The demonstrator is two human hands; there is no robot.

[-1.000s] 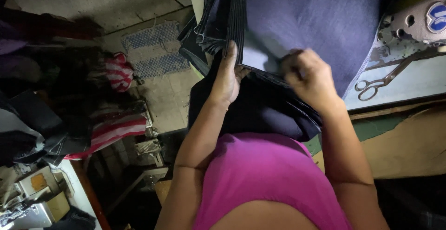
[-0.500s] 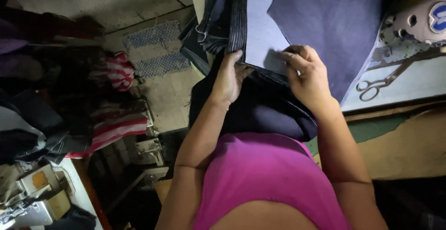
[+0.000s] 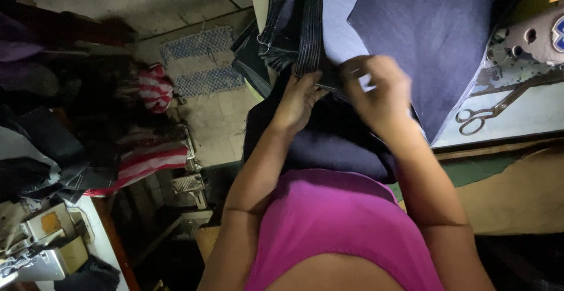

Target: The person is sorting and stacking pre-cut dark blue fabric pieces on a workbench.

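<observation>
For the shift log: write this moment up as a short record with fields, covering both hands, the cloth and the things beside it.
left hand: the left hand grips the edge of the dark denim pieces
right hand: the right hand, blurred, pinches the dark blue cloth at its pale underside
cloth: folded back, draped over the table and the lap
scissors: scissors lie on the table, right of the cloth, untouched
machine: part of a sewing machine stands at the upper right
floor: striped fabric lies at the left

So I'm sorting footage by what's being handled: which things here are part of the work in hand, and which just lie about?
In hand:
left hand
right hand
dark denim pieces
striped seam edge

Lying about:
scissors
sewing machine
red striped cloth
blue patterned mat
</observation>
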